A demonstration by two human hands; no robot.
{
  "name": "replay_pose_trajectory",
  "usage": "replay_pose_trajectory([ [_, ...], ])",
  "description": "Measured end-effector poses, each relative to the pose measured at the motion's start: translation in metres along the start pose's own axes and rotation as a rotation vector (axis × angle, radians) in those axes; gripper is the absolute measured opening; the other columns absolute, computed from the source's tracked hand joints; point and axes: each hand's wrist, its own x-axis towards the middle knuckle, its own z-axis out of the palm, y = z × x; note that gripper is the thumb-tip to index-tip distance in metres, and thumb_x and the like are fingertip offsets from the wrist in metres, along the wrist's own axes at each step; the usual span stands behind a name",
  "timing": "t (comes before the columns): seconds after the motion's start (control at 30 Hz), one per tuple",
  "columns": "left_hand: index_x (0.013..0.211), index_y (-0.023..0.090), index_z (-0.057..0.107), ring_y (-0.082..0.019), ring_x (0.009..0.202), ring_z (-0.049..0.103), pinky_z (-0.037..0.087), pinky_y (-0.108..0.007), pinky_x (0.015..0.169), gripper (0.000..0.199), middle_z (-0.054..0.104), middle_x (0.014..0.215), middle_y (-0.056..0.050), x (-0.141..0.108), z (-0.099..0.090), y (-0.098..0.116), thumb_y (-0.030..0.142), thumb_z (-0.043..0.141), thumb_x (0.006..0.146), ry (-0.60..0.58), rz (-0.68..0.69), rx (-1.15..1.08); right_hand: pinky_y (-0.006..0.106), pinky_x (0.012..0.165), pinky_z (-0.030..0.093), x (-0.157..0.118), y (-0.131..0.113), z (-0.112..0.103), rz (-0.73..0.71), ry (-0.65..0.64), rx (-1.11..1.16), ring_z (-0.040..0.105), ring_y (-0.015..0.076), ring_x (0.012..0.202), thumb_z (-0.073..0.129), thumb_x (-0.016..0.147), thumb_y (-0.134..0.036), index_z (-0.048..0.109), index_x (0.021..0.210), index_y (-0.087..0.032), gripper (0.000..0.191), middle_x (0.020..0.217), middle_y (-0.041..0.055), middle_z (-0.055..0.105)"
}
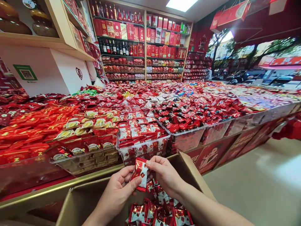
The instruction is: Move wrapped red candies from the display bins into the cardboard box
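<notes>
A small red-and-white candy packet (141, 173) is held up between both hands, above an open cardboard box (84, 194). My left hand (119, 188) pinches its lower left side, thumb across the front. At the upper right edge, my right hand (164, 174) grips the same packet between thumb and fingers. Inside the box, below my hands, lies a heap of matching candy packets (160, 213). Just beyond the box stands a clear plastic bin (143, 146) filled with similar red-and-white packets in rows.
Further clear bins of wrapped sweets (87, 147) stretch left, right and to the back. Behind them rise shelves (145, 40) with bottles and red gift boxes. Pale floor (246, 182) lies to the right. A gold-edged ledge (42, 192) runs at the left.
</notes>
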Motion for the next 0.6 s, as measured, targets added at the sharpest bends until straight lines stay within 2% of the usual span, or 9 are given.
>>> replay_pose_trajectory([
  [0.13,0.097,0.019,0.062,-0.01,0.057,0.053,0.045,-0.018,0.047,0.028,0.065,0.07,-0.001,-0.002,0.0,0.005,0.032,0.062,0.072,0.014,-0.017,-0.093,0.017,0.044,0.028,-0.003,-0.001,0.0,0.065,0.009,0.158,0.047,0.0067,0.05,0.069,0.062,-0.028,0.05,0.06,-0.013,0.025,0.054,-0.001,0.056],
  [0.27,0.092,0.017,0.065,-0.012,0.062,0.056,0.047,-0.02,0.052,0.022,0.066,0.072,-0.003,-0.005,0.0,0.009,0.031,0.056,0.078,-0.016,-0.044,-0.192,0.016,0.045,0.032,-0.007,-0.002,0.001,0.111,0.035,0.25,0.05,0.0057,0.049,0.07,0.062,-0.027,0.048,0.061,-0.014,0.025,0.055,-0.0015,0.056],
  [0.37,0.097,0.019,0.062,-0.012,0.065,0.056,0.048,-0.023,0.058,0.027,0.066,0.077,-0.003,-0.006,0.0,0.009,0.035,0.056,0.076,-0.033,-0.018,-0.255,0.016,0.048,0.037,-0.008,-0.002,0.001,0.126,0.081,0.286,0.052,0.0059,0.051,0.07,0.063,-0.026,0.048,0.063,-0.014,0.025,0.057,-0.001,0.058],
  [0.47,0.106,0.023,0.056,-0.012,0.067,0.057,0.048,-0.021,0.06,0.037,0.066,0.081,-0.001,-0.006,0.001,0.006,0.034,0.063,0.071,-0.014,0.026,-0.148,0.018,0.051,0.038,-0.01,-0.001,-0.002,0.104,0.062,0.212,0.053,0.0075,0.054,0.067,0.066,-0.029,0.048,0.066,-0.014,0.024,0.059,0.0007,0.058],
  [0.6,0.106,0.02,0.056,-0.013,0.068,0.056,0.046,-0.021,0.057,0.029,0.064,0.078,-0.001,-0.007,0.001,0.003,0.031,0.053,0.079,-0.008,0.007,0.14,0.018,0.052,0.034,-0.012,-0.002,-0.006,-0.038,0.006,-0.072,0.047,0.0062,0.057,0.068,0.065,-0.03,0.055,0.077,-0.014,0.024,0.067,-0.0006,0.057],
])
